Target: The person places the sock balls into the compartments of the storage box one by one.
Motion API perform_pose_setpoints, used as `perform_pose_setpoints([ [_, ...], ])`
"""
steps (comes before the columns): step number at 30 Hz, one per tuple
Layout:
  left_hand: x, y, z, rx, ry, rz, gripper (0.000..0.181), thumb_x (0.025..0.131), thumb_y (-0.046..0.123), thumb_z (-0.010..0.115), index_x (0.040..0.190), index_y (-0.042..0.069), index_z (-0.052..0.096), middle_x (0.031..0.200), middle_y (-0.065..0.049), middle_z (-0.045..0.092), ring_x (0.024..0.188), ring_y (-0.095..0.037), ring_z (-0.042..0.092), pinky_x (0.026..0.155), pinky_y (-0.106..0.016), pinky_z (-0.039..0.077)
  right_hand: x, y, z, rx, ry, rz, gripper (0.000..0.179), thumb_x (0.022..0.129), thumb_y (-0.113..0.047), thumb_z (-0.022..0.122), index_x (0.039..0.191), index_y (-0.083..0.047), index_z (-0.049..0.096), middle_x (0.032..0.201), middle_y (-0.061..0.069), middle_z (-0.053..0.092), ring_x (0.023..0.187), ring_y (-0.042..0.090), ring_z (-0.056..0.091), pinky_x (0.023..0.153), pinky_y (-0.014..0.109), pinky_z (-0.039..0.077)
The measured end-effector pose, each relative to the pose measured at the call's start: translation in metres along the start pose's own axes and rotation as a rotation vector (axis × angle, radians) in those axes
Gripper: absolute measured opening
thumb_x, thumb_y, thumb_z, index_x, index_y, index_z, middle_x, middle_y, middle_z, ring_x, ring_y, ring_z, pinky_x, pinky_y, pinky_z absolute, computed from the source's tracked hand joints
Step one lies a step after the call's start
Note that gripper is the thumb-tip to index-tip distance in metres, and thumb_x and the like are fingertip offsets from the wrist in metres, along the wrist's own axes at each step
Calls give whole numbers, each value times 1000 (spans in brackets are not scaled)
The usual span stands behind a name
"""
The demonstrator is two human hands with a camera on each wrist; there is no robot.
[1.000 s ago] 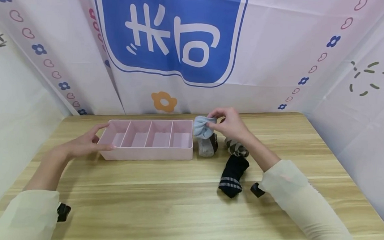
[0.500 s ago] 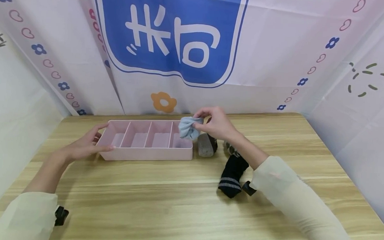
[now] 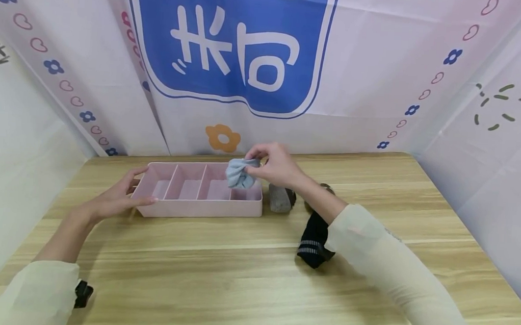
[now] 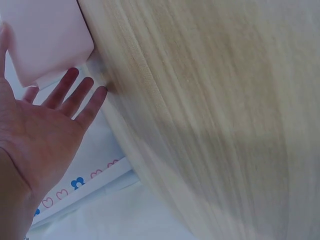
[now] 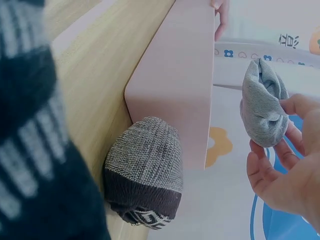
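Observation:
In the head view, my right hand (image 3: 278, 166) pinches a light blue rolled sock (image 3: 240, 174) between thumb and fingers. The sock hangs above the right part of a pink divided box (image 3: 200, 208), hiding part of its rightmost divider. My left hand (image 3: 115, 194) grips the box's left end, thumb on the front rim and index finger at the back corner; its other fingers spread below in the left wrist view. A grey rolled sock (image 3: 279, 199) with a dark patterned band lies just right of the box. The right wrist view also shows the light blue sock (image 5: 262, 107) up close.
A black sock with white stripes (image 3: 313, 241) lies nearer the front, partly under the right sleeve. Behind the right forearm a camouflage-patterned sock (image 3: 327, 188) is mostly hidden. A printed cloth (image 3: 357, 89) hangs behind the wooden table (image 3: 219, 278).
My right hand has carried the light blue sock leftward, from above the grey sock to over the box's right part. The left hand and the box have stayed in place.

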State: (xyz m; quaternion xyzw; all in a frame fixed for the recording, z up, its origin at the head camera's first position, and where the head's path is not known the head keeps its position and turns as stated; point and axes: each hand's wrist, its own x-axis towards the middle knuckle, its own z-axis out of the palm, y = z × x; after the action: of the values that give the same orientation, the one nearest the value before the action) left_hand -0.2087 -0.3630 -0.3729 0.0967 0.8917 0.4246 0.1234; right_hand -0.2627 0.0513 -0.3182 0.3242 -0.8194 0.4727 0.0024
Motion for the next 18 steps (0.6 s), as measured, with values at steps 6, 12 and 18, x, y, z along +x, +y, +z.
perform_pose_setpoints([
  [6,-2,2,-1,36,1,-21,100,99,27,68,165,5,-3,151,-46,32,139,-57,36,108,-72,32,8,0,8,11,5,24,7,88,-4,78,95,-3,77,97,7,74,94,24,66,78,30,55],
  [12,-3,1,-1,43,-5,-28,100,100,28,67,166,5,-4,148,-45,38,136,-55,41,107,-70,34,17,-4,21,45,-21,38,9,88,-4,79,96,0,78,97,9,75,89,23,67,75,27,54],
  [18,-2,0,-1,42,-17,-40,100,101,28,66,166,8,-7,147,-46,39,135,-53,43,107,-69,34,25,-7,35,11,-45,24,10,89,-6,79,97,0,78,95,8,75,88,20,66,77,24,53],
])
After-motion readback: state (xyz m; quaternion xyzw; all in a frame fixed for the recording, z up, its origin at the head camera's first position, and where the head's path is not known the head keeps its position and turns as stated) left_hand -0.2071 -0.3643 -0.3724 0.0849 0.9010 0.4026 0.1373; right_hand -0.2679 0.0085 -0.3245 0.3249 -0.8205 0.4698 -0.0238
